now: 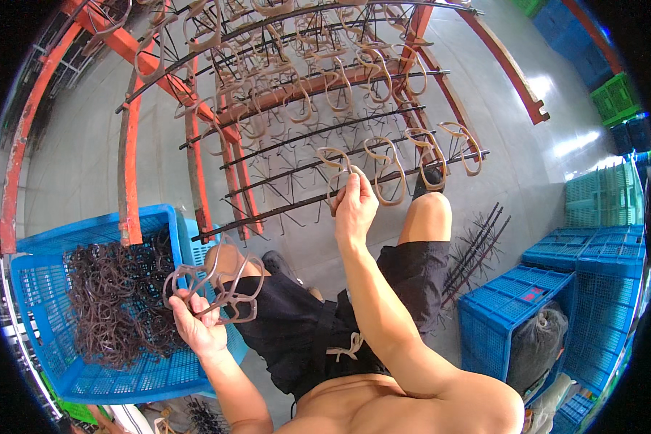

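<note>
Bare shoulder [477, 390] and chest [354, 405] loom closest, smooth skin above soft-creased dark shorts [282, 329] with a pale tied cord [346, 347]. Look at the left hand [197, 322]: fingers curled round a bunch of brownish-grey loops [239, 296], slim and smooth with a satin sheen, nipped at the waist like figure eights. They splay at angles, one end rising away from the body, others reaching out to the right of the fingers.

Over to the right hand [356, 206], farther forward: thumb and fingers pinch a single tan loop [333, 150] right by a thin dark rod [267, 214]. Its long axis runs across the rod, far end away from the body and tipped a little left; whether it's hooked on, I can't tell, the fingers cover the spot! Just right of that hand, matching tan loops [389, 202] hang in a row, lengthwise across the same rod.

Ahead of both hands, more wiry, bristling rods [405, 113] span a chipped orange rack [129, 166]. Left of the left hand, a blue lattice-walled crate [137, 380] holds a tangled heap of dark brown loops [116, 311]. Well right of the right hand sit blue mesh crates [513, 296] and a crinkled dark bag [539, 347].
</note>
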`<state>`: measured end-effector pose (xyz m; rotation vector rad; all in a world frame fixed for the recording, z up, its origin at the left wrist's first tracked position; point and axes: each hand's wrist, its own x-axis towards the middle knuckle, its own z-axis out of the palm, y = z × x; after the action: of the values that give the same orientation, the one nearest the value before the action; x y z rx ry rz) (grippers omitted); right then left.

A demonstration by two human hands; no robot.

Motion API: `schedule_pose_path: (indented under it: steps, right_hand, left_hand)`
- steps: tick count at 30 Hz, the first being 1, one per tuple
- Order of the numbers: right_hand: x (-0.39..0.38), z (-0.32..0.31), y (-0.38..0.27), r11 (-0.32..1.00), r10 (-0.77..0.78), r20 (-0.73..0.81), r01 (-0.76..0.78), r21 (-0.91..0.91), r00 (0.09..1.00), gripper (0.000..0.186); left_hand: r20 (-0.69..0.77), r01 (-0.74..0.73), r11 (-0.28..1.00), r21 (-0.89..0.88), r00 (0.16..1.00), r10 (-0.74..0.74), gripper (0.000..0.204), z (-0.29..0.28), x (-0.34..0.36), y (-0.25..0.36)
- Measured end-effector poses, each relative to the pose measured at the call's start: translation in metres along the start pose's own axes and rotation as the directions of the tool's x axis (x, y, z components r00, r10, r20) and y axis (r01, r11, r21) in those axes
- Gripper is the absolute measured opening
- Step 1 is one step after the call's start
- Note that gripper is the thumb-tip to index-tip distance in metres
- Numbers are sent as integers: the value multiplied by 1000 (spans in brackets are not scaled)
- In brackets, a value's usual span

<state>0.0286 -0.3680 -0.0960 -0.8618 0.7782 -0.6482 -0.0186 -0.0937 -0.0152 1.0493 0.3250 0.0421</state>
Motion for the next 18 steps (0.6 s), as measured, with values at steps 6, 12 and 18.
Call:
schedule_pose_path:
  steps: [6, 12, 18]
  right_hand:
    - [-1, -6, 6, 996, -31, 90, 38, -82, 995, 24]
    - [-7, 1, 19, 770, -305, 163, 343, -538, 938, 25]
    - [3, -8, 6, 659, -361, 231, 423, -622, 903, 21]
  left_hand:
    - [84, 113, 987, -115, 991, -104, 26, 0, -1, -2]
    - [175, 198, 960, -196, 971, -165, 25, 1, 0, -7]
    - [186, 206, 962, -176, 967, -173, 26, 7, 4, -6]
